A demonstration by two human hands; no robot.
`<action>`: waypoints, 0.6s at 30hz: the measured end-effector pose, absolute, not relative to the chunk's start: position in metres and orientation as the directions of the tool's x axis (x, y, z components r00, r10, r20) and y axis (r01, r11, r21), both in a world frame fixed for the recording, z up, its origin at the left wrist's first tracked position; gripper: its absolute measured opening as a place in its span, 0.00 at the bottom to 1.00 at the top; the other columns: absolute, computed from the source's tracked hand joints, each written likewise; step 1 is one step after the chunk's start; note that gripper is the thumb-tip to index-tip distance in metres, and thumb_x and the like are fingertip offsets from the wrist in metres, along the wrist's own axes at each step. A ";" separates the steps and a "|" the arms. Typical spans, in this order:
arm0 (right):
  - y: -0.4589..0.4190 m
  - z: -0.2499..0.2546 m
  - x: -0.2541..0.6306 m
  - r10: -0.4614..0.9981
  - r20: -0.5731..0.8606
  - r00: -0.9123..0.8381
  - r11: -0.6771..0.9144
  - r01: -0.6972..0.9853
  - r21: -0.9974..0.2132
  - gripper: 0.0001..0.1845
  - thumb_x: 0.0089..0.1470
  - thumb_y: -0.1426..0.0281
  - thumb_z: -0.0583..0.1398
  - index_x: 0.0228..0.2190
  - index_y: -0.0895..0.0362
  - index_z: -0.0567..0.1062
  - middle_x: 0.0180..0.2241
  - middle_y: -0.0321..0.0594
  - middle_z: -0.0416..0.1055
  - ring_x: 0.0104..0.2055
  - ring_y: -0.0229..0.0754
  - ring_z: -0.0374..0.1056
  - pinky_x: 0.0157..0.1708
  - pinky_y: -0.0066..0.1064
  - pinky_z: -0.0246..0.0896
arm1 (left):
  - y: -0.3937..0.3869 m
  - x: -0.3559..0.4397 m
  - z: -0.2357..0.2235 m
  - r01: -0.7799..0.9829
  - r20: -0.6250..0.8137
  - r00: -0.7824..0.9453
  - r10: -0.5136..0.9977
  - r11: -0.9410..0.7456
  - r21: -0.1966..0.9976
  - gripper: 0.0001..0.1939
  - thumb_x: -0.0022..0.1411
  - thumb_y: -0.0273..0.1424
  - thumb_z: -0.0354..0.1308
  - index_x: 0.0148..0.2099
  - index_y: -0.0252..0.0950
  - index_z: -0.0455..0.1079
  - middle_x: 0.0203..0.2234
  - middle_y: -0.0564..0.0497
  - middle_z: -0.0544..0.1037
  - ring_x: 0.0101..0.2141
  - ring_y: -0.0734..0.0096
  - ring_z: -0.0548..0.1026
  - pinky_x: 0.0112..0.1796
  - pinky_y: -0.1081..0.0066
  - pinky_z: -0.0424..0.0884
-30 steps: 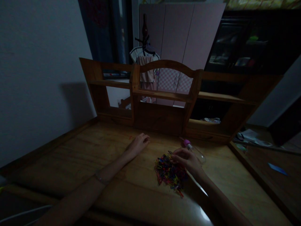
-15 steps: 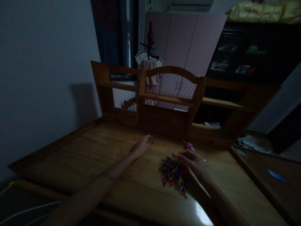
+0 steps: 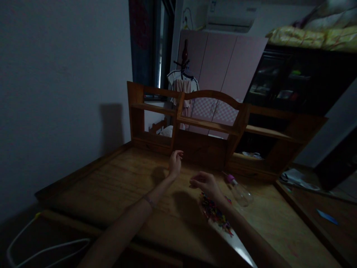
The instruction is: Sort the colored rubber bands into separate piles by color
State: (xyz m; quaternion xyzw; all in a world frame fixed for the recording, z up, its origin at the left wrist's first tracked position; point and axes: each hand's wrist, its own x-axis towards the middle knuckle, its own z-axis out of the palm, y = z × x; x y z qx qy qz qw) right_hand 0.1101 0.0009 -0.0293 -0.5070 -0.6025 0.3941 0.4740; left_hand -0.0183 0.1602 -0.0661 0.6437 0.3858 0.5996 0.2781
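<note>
A heap of small multicoloured loops or bands [image 3: 214, 214] lies on the wooden desk [image 3: 134, 186], partly hidden by my right forearm. My right hand [image 3: 205, 183] hovers just above the heap's far left side, its thumb and fingers curled together. Whatever is between those fingertips is too dark to make out. Further back and to the left, my left hand [image 3: 175, 162] is raised above the desk with bent fingers drawn together; anything in them is too small to tell. Right of my right hand lies a clear bottle [image 3: 242, 194] with a pink top.
A wooden shelf unit [image 3: 208, 124] stands along the desk's back edge. The wall [image 3: 69, 93] borders the left side. White cable [image 3: 50, 245] loops at the lower left. On a lower surface to the right are papers [image 3: 298, 178] and a blue flat item [image 3: 327, 217].
My right hand has moved left off the heap's upper right edge. My left hand has lifted and turned its fingers upward. The camera view has shifted somewhat.
</note>
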 end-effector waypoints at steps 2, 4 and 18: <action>0.022 -0.045 0.077 0.978 0.172 -0.115 0.200 0.310 -0.929 0.13 0.48 0.62 0.64 0.30 0.61 0.75 0.26 0.42 0.75 0.28 0.43 0.74 0.30 0.31 0.68 | 0.173 -0.034 -0.057 0.154 0.552 -0.073 0.831 -0.537 0.829 0.16 0.64 0.24 0.40 0.46 0.34 0.67 0.37 0.46 0.74 0.34 0.71 0.73 0.38 0.70 0.70; 0.039 -0.059 0.049 0.969 0.218 -0.116 0.246 0.520 -0.818 0.07 0.48 0.69 0.63 0.29 0.60 0.77 0.25 0.40 0.75 0.28 0.41 0.72 0.28 0.28 0.65 | 0.183 -0.053 -0.051 0.157 0.544 -0.104 0.833 -0.526 0.836 0.15 0.63 0.25 0.41 0.44 0.34 0.69 0.36 0.46 0.75 0.32 0.72 0.73 0.37 0.70 0.70; 0.025 -0.035 0.049 0.887 0.456 -0.073 0.378 0.683 -0.625 0.12 0.58 0.66 0.56 0.34 0.56 0.80 0.34 0.42 0.76 0.34 0.43 0.71 0.34 0.30 0.62 | 0.166 -0.109 -0.032 0.277 0.605 -0.053 0.795 -0.570 0.774 0.12 0.60 0.23 0.48 0.40 0.36 0.71 0.38 0.47 0.74 0.37 0.68 0.73 0.40 0.69 0.70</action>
